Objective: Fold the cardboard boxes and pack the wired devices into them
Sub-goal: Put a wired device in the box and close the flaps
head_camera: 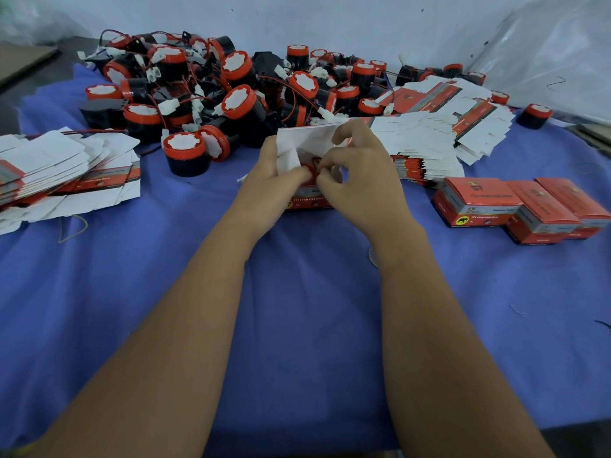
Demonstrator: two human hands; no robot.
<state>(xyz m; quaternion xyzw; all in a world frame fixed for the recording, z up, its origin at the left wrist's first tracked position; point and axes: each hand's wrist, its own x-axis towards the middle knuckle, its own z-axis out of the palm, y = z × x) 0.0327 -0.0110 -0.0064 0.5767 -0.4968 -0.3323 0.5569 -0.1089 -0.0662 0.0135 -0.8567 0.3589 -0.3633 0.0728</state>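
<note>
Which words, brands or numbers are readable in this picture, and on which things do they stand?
"12v reversing horn": front of the nearest closed box, under an elephant sign.
"12v reversing horn", partly covered: open box held by both hands.
"ST" logo: closed box lid, uncertain.
Flat box stacks: print too blurred.
Smaller print: unreadable.

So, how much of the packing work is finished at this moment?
Done: three closed red boxes stand at the right. In hand: the left hand and right hand work at an open box with a device inside. Left: a big pile of wired devices and flat box stacks wait, so most remains.
</note>
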